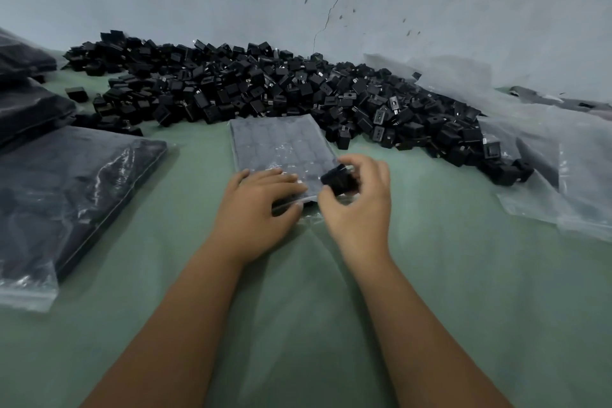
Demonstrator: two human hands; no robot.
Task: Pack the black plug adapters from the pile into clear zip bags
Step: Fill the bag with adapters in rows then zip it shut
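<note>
While the left hand [261, 200] lay flat on the near end of the bag [281, 147], fingers nearly straight and pressing the plastic down by its mouth, the right hand [359, 199] pinched one adapter [339, 180] between thumb and curled fingers just beside that mouth. Bag was mostly filled (rows of adapters showed through the film, looked near full), long axis running away from the person toward the pile [281, 89], open end nearest the hands. Adapter was held just right of the left fingertips, touching or just over the bag's near right corner; couldn't tell whether it was already partly inside. Judging by that, the coming move turned on sliding it forward and slightly left, along the bag's long axis, into the last gap at the near edge. Right hand was the nearer one and did the placing; left only pinned the bag. Pile sat beyond and to the right of the bag, within the right arm's reach. Filled bags [66, 189] were stacked well to the left, empty bags [563, 175] lay on the right, all on the green table [447, 275].
</note>
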